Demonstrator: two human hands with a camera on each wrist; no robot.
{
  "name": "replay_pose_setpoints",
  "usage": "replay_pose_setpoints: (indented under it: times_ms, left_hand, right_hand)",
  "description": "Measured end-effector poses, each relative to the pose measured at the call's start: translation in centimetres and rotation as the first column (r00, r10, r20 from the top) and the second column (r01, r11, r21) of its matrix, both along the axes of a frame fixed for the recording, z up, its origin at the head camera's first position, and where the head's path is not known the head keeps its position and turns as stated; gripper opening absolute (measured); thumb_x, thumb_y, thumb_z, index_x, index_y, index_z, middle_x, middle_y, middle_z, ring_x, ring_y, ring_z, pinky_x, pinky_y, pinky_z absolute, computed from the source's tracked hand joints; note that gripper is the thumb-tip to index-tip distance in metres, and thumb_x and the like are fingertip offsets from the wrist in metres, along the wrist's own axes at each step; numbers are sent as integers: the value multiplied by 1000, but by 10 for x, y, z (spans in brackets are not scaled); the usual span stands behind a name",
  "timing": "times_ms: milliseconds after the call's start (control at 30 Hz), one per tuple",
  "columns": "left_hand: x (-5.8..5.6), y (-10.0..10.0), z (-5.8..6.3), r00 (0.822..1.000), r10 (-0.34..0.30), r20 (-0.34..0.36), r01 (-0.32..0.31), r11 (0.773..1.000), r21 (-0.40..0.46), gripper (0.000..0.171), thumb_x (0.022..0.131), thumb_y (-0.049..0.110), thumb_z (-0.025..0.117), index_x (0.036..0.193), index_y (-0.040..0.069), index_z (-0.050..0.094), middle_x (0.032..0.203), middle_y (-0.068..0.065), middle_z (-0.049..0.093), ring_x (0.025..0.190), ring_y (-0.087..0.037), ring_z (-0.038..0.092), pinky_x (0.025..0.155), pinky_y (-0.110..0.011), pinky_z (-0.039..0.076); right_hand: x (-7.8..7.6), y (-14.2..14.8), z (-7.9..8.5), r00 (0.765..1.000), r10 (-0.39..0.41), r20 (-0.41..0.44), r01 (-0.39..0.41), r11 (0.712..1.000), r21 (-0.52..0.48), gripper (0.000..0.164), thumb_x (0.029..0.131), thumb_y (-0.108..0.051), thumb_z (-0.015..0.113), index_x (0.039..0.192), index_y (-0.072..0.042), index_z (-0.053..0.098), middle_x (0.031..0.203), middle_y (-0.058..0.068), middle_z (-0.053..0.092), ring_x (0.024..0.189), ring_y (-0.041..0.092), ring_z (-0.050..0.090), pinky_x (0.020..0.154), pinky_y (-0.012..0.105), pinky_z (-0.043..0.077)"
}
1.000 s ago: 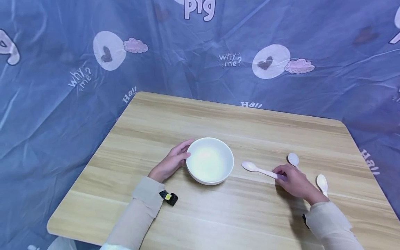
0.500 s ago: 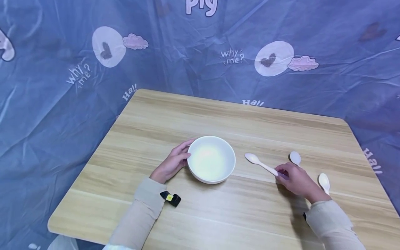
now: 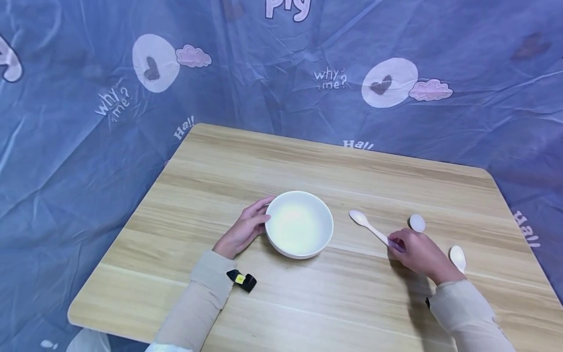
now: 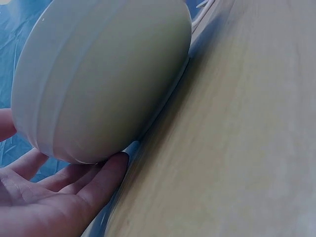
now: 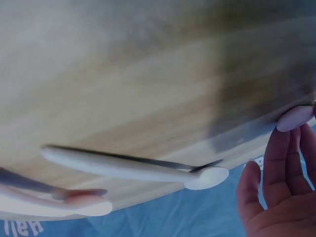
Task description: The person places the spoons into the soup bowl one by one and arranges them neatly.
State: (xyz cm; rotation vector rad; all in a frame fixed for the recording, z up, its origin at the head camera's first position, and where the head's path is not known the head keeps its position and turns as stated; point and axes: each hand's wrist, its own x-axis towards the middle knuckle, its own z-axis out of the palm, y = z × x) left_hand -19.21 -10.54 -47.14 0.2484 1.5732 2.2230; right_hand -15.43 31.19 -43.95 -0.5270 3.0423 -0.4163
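Pinching a white spoon (image 3: pixel 372 229) by its handle end, our right hand's (image 3: pixel 418 252) fingers clamped on it, we slant its long axis head forward-left above the table (image 3: pixel 286 303), right of the bowl (image 3: pixel 299 225) our left hand (image 3: pixel 243 231) grips.

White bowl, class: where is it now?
In the head view, the white bowl sits near the table's middle, between the left hand, which holds its left side, and the spoon in the right hand.

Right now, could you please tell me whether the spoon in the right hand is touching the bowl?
Apart: the head view shows bare table between the bowl and the round end of the spoon.
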Motion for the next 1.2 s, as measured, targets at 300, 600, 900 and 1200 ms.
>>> replay_pose_setpoints:
  times_ms: [300,600,900,1200]
  left_hand:
    - [-1,0,-1,1000,0,-3,0,1000,9,60,90,2,45,147,4,28,149,-21,33,114,-20,52,84,-32,50]
    - [-1,0,-2,1000,-1,-19,1,1000,2,60,89,2,45,147,4,29,147,-22,34,109,-17,55,83,-32,50]
    - [0,1,-2,1000,7,-9,-7,1000,-7,59,90,3,45,147,5,30,148,-21,35,113,-20,53,84,-32,50]
    - [0,1,-1,1000,4,-13,-4,1000,-10,59,90,3,45,147,5,28,149,-20,33,120,-26,49,85,-32,50]
  right_hand:
    - [-2,-7,4,1000,5,-12,-4,996,85,7,75,-9,66,80,-12,68,67,-5,50,58,9,42,51,27,37]
    - [-3,-8,2,999,-45,4,45,996,72,8,75,-5,60,72,-13,61,66,-3,49,55,12,41,47,29,33]
    - [0,-8,2,990,-126,59,126,992,-4,9,81,-10,64,90,-8,67,67,-4,54,57,13,45,51,31,36]
    - [1,-12,7,986,-163,28,165,977,-135,11,85,-8,62,94,-5,67,73,1,60,62,15,49,56,32,39]
